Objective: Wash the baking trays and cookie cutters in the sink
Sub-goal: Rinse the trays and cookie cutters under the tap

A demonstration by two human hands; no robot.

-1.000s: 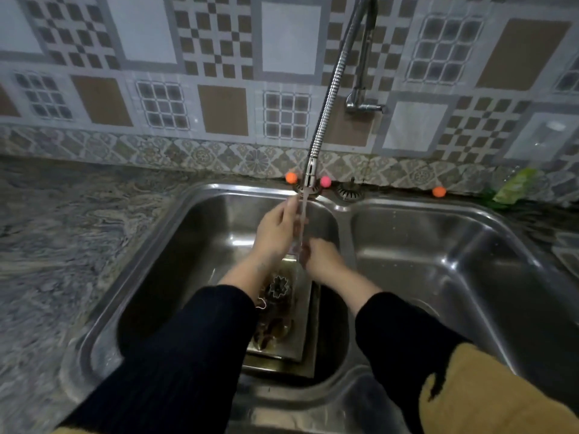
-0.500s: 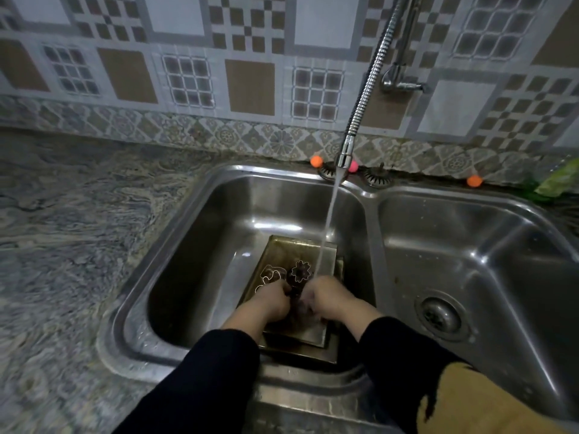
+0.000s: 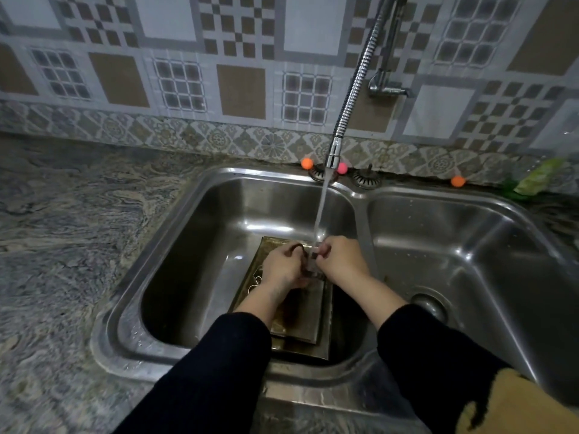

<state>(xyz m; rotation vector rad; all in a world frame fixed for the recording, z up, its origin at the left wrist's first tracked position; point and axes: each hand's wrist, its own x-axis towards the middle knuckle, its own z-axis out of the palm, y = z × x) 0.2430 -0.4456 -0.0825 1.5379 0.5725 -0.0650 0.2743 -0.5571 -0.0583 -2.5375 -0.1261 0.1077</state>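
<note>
Cookie cutter (image 3: 300,249) between left hand (image 3: 283,267) and right hand (image 3: 340,257) — under water stream (image 3: 320,214).

both hands (image 3: 313,261) lifted off trays (image 3: 300,327), now holding cookie cutter (image 3: 301,250) under stream (image 3: 319,214).

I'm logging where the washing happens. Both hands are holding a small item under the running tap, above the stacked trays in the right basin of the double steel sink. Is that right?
Not quite: it is the left basin, not the right. The head view shows the left hand and right hand at the water stream, over the stacked brownish metal baking trays there. The item itself is too hidden to identify.
</note>
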